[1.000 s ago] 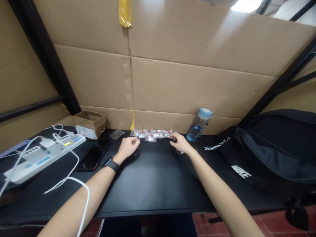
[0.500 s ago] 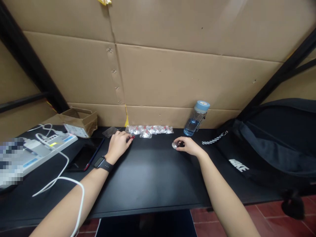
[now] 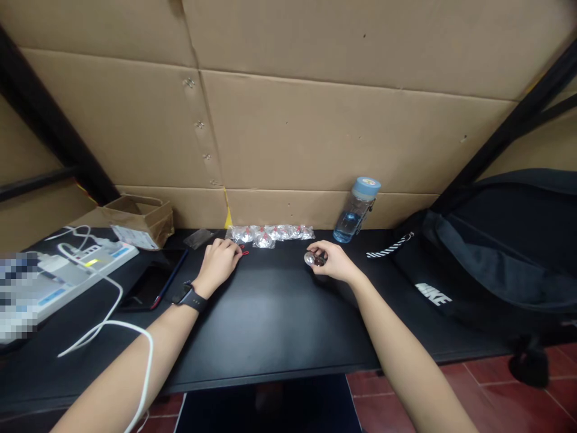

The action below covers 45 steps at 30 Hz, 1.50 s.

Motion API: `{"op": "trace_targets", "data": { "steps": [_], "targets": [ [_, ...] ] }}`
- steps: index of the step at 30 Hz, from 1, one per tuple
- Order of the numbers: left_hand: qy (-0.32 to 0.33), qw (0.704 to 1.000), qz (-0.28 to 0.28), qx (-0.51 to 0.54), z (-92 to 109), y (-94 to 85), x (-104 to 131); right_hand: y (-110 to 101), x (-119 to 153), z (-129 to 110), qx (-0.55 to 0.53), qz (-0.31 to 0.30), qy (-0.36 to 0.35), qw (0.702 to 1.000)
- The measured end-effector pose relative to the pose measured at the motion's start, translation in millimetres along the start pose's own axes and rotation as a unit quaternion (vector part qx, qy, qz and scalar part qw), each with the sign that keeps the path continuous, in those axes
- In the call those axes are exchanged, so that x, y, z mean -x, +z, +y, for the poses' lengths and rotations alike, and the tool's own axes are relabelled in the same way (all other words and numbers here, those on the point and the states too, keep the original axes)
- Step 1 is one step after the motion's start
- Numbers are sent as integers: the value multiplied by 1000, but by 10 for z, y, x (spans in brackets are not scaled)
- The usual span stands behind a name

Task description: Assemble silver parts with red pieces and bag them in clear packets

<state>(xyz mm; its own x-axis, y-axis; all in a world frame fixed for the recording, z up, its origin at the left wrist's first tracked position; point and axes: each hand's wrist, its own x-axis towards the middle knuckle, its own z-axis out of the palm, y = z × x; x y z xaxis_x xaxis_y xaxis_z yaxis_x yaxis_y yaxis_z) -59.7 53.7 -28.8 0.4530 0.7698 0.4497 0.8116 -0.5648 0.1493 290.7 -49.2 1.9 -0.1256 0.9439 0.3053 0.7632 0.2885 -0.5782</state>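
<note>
My left hand [image 3: 220, 262], with a dark watch on its wrist, rests low over the black table. Its fingers are closed together on a thin red cord [image 3: 244, 252], whose looped end sticks out past the fingertips. To the right, my right hand [image 3: 333, 262] pinches a small shiny silver round piece [image 3: 309, 258] between thumb and fingers, its face turned to the left. The part inside the grip looks dark and is partly hidden. Several silver round pieces with red bits, in clear plastic bags [image 3: 264, 239], lie in a row behind the hands.
A clear bottle with blue lid [image 3: 350, 219] stands at the back right. A black backpack [image 3: 487, 264] fills the right side. At left are a brown paper box [image 3: 153, 225], a phone [image 3: 155, 279], a white power strip [image 3: 81, 282] with cables, and an empty plastic bag [image 3: 198, 239].
My right hand has moved a little left and turned the silver piece so more of it shows. More of the red cord's loop shows beside my left fingers. The view has tilted slightly.
</note>
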Motion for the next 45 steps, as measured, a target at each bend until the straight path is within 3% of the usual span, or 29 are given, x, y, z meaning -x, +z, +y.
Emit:
{"op": "trace_targets", "data": {
  "steps": [7, 11, 20, 23, 26, 32, 45],
  "targets": [
    [39, 985, 34, 167, 359, -128, 11, 251, -21, -208, -64, -20, 6, 998],
    [58, 973, 14, 225, 571, -186, 57, 455, -54, -295, -193, -9, 8, 981],
    [45, 950, 41, 306, 789, -172, 140, 671, -32, -473, -512, -55, 89, 852],
    [41, 940, 43, 335, 820, -185, 149, 664, -24, -499, -585, -84, 101, 800],
    [42, 936, 24, 350, 852, -208, 149, 652, -26, -514, -616, -95, 100, 776],
    [59, 951, -25, 302, 902, -210, 159, 660, -26, -537, -619, -102, 84, 774],
    [132, 970, -20, 203, 924, -230, 173, 677, -11, -560, -592, -82, 98, 796]
  ]
}}
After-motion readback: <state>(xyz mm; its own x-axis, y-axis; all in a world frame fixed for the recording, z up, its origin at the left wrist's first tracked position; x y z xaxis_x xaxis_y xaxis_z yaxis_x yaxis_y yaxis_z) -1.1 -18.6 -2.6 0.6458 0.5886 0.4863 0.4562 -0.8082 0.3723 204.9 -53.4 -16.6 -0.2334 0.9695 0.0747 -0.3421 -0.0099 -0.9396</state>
